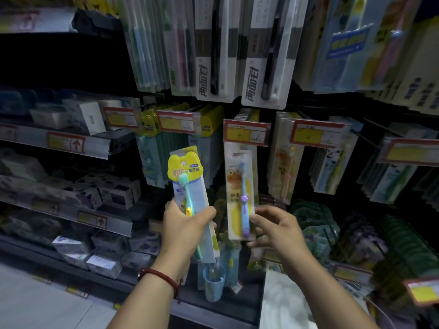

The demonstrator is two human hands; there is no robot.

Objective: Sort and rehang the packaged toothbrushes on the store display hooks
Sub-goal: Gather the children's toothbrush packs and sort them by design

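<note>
My left hand [184, 225] grips a yellow-topped pack [187, 176] with a teal child's toothbrush, held upright in front of the display. My right hand [273, 230] pinches the lower edge of a pack with a blue and purple toothbrush [241, 198]. That pack hangs below a red and yellow price tag [245, 133] on a hook. To the left, more yellow-topped packs [211, 119] hang on a hook behind another price tag [175, 121].
Rows of packaged toothbrushes [263, 55] hang on the hooks above and to the right. Shelves with small boxes [88, 117] run along the left. A blue cup [213, 282] stands low in the middle. Price tags [319, 135] jut out from hook ends.
</note>
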